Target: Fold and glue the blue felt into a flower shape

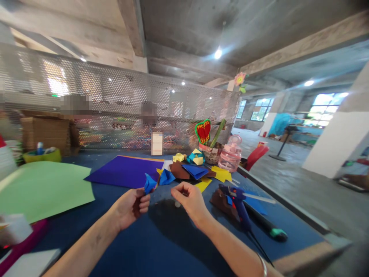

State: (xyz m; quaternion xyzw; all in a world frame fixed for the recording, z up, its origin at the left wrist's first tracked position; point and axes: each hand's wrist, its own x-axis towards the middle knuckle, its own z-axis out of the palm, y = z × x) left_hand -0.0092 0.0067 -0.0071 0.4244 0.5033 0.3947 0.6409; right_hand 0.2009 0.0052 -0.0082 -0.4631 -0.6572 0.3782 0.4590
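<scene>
My left hand (134, 206) is closed around a small folded blue paper piece (149, 183) with brown paper under it, held just above the blue table (161, 246). My right hand (188, 200) is beside it, fingers pinched together; what they pinch is too small to make out. A second folded blue piece (166, 177) lies on the table just beyond the hands.
A blue glue gun (239, 202) lies right of my right hand. Purple sheet (123, 171), green sheet (43, 188), and brown, blue and yellow scraps (198, 172) cover the table. A pink jar (230, 154) and basket stand behind. People sit behind a perforated screen (115, 107).
</scene>
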